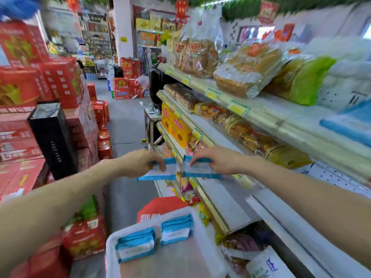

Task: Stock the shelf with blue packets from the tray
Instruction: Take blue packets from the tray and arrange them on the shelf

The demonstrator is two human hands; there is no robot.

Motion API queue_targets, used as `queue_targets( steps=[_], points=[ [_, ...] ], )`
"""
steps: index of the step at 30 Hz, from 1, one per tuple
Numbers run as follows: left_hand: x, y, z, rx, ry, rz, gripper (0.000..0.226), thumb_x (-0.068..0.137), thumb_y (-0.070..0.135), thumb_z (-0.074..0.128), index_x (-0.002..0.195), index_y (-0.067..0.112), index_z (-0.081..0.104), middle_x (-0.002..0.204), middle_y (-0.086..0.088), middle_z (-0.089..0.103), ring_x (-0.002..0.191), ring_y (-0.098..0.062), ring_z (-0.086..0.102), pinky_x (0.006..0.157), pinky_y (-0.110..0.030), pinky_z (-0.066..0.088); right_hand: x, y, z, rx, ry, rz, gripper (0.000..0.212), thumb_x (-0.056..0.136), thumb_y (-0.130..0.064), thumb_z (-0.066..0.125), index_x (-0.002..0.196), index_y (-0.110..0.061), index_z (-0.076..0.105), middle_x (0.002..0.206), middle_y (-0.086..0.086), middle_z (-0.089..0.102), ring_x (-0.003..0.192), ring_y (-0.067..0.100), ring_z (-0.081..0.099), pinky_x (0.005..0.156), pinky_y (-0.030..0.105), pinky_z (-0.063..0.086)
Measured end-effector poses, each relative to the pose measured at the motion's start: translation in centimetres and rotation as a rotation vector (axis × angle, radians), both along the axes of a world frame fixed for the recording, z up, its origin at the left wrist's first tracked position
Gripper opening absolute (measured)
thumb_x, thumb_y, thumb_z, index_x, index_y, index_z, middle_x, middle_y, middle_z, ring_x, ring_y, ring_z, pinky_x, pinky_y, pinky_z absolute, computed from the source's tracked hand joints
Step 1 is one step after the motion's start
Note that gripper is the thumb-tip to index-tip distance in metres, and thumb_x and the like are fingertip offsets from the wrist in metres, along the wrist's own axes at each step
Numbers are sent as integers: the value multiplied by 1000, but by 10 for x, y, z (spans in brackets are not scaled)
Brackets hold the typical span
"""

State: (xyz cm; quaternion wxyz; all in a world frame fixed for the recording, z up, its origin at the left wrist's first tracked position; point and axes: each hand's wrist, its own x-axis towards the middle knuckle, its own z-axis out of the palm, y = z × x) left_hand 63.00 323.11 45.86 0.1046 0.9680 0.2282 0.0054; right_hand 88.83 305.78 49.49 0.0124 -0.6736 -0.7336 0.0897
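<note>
Holding one blue packet in each hand above the tray (pixel 112 243): left fingers (pixel 160 167) clamped on the left packet (pixel 160 171), right fingers (pixel 197 160) clamped on the right packet (pixel 200 169). Two packet stacks (pixel 136 244) lie in the tray; the shelf (pixel 220 203) stands just right of it.

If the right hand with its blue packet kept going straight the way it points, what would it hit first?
Probably the pale shelf edge just beyond the right hand and its blue-and-white packet, or the colourful snack bags behind it. Depth is unclear.
</note>
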Motion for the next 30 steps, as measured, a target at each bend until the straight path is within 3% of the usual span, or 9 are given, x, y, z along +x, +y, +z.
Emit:
queue_targets(
  steps=[4,8,13,15,17,20,24,27,30],
  points=[
    [62,-7,99,-23,-111,-119,44,94,0,54,106,37,74,118,4,68,103,-20,63,94,-37,51,34,-28,104,139,-32,-129,70,77,10,48,121,-42,65,125,-13,57,105,9,51,83,27,36],
    [127,-34,188,-19,-205,-241,55,92,0,49,101,49,72,115,4,66,94,-38,65,86,-56,56,71,-85,183,293,-36,-231,69,75,12,51,119,-38,70,129,-9,62,111,9,54,91,28,41],
    [207,-95,262,-72,-350,-442,47,97,-2,58,97,41,76,102,-10,64,76,-27,55,68,-34,43,118,-212,239,401,-70,-446,70,80,16,54,118,-41,70,128,-21,63,116,5,57,98,30,47],
    [240,-123,279,-123,-389,-521,45,95,-6,61,96,36,78,106,-6,67,75,-11,58,66,-25,44,131,-275,253,442,-103,-565,68,79,18,55,120,-34,72,131,-14,64,113,4,57,94,29,48],
    [272,-154,290,-178,-390,-611,45,94,-8,62,97,34,79,115,4,70,90,1,64,79,-22,52,142,-337,262,445,-144,-692,66,80,18,56,120,-32,71,132,-13,61,114,4,54,92,28,43],
    [315,-205,299,-212,-397,-727,45,91,-13,61,99,27,80,124,3,70,113,-21,65,101,-45,53,149,-419,264,403,-184,-857,68,80,17,56,115,-41,71,132,-12,61,120,10,55,99,30,43],
    [355,-273,299,-231,-400,-865,45,87,-18,59,99,20,79,122,-2,72,111,-24,67,96,-46,56,148,-500,251,326,-60,-1062,71,82,17,58,115,-44,73,134,-13,61,119,11,58,104,37,49],
    [373,-310,298,-249,-386,-923,46,86,-19,60,100,20,79,120,5,73,111,-21,67,90,-30,55,144,-525,235,303,108,-1094,69,84,16,61,113,-46,73,129,-15,65,114,7,63,94,30,54],
    [385,-335,297,-227,-366,-976,45,87,-15,63,100,25,80,121,11,71,110,-22,67,99,-45,55,149,-541,232,350,197,-1108,67,83,19,59,113,-40,75,128,-16,66,113,5,64,93,30,56]
  ],
)
